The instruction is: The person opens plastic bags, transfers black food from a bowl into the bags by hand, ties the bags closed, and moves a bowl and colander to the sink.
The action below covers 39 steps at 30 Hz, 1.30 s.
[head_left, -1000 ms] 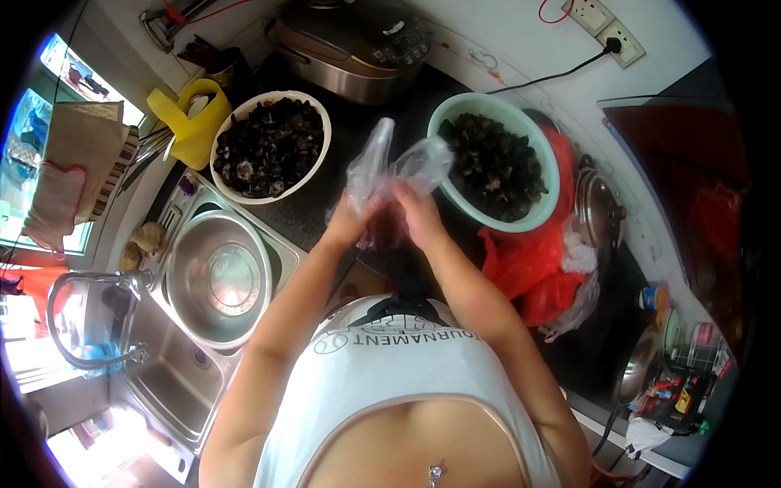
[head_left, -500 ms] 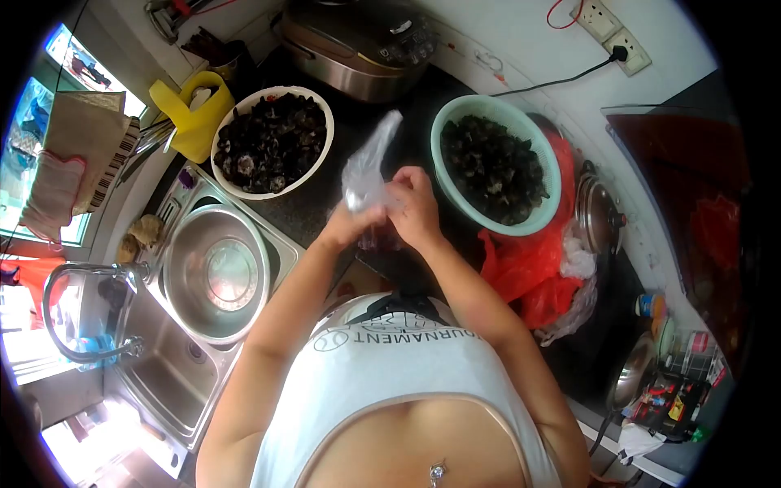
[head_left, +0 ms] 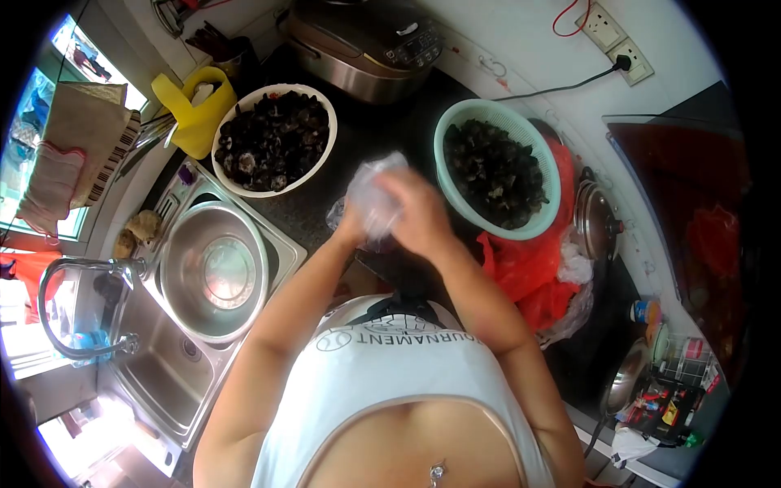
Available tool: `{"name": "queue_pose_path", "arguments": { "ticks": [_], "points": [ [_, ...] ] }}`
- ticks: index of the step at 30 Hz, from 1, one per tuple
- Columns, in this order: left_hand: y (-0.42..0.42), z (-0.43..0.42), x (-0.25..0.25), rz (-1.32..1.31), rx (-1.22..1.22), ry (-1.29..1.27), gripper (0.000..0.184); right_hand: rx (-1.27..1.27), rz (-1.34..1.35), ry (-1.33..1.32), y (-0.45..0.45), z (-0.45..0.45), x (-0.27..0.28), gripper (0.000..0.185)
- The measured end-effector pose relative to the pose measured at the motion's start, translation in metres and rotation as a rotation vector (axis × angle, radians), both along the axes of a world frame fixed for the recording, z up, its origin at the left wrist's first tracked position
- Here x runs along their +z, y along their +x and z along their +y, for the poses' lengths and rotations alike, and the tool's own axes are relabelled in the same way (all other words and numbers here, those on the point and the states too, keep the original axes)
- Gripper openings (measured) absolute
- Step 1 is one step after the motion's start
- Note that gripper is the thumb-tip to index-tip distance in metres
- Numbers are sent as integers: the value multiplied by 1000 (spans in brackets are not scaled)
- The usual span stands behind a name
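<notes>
In the middle of the view, my left hand (head_left: 355, 224) is closed on a crumpled clear plastic bag (head_left: 376, 189), which covers most of its fingers. My right hand (head_left: 421, 215) lies against the bag's right side, its fingers smeared by motion, so their grip is unclear. More clear plastic shows below and left of my hands, its contents hidden. Up to the left is a white bowl (head_left: 329, 154) full of dark shells or dark pieces. A pale green colander (head_left: 444, 175) with similar dark pieces stands to the right of my hands.
A steel basin (head_left: 172, 281) sits over the sink (head_left: 154, 386) at left, beside the curved tap (head_left: 50, 305). A rice cooker (head_left: 358, 49) stands at the back. Red plastic bags (head_left: 521, 281) and a lidded pot (head_left: 598, 218) are at right. A yellow holder (head_left: 195, 118) is back left.
The clear plastic stood up tall above my hands; now it is lower and bunched around my left hand. My right hand has moved onto the plastic and is blurred.
</notes>
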State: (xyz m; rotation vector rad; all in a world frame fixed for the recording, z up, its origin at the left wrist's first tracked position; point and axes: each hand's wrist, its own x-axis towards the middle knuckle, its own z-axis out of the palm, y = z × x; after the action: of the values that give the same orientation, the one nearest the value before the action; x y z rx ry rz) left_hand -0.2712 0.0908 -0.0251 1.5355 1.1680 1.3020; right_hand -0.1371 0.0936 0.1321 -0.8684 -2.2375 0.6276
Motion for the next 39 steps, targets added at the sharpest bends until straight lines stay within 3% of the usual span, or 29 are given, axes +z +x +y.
{"name": "queue_pose_path", "arguments": {
  "ticks": [2,4,6,8,9,12,13,16,17,18,20,21,23,24,26,29,31,32,33,34,36,37,38,39],
  "points": [
    [0,0,9,317,79,23,43,-123,187,37,10,11,31,41],
    [1,-4,14,510,68,-35,42,-181,176,265,15,19,54,48],
    [-1,-7,20,709,16,-44,42,-92,83,80,21,35,48,39],
    [0,-5,27,621,25,-103,51,85,-124,-389,36,47,47,34],
    [-2,-5,37,633,7,-143,54,4,-25,-217,36,44,44,30],
    [-12,-5,43,510,-68,-95,60,-51,190,-320,36,48,39,26],
    [-14,-6,44,443,-99,-51,61,-38,165,-433,40,55,29,46],
    [-9,-17,56,-199,-37,-330,67,-72,502,-434,33,48,15,87],
    [-13,-13,51,-97,-89,-338,72,-23,333,-530,38,48,4,113],
    [-11,-12,52,-163,-97,-263,73,14,467,-550,36,47,-34,104],
    [-4,-13,56,-298,-107,-107,74,140,493,-719,22,26,-37,89],
    [-7,-15,56,-259,-89,-95,67,68,624,-811,16,20,-38,80],
    [-20,-18,55,-383,-81,-274,73,-88,886,-1001,8,12,-41,64],
    [-25,-19,56,-440,-80,-366,77,-164,974,-914,5,14,-48,46],
    [-26,-21,55,-759,-20,-376,51,-20,1255,-1115,13,20,-54,28],
    [-22,-25,60,-1184,-11,-413,29,56,1277,-1206,26,19,-65,24],
    [-16,-29,77,-1329,13,-505,24,114,1286,-1133,21,16,-71,22],
    [-18,-24,56,-1290,-8,-469,22,144,1291,-1097,17,14,-74,22],
    [-21,-13,20,-1248,-32,-433,20,119,1192,-1046,14,12,-79,25],
    [-21,-9,24,-1206,-56,-396,19,50,967,-931,11,4,-72,17],
    [-5,-11,54,-676,344,-555,17,47,421,-450,4,-8,-47,7],
    [-5,-10,47,-651,257,-482,19,170,251,-68,0,-2,-43,14],
    [-7,-8,39,-338,119,-261,20,212,94,199,-2,-2,-38,18],
    [-7,-8,38,-68,45,0,26,187,43,300,-6,2,-32,19]
  ]
}}
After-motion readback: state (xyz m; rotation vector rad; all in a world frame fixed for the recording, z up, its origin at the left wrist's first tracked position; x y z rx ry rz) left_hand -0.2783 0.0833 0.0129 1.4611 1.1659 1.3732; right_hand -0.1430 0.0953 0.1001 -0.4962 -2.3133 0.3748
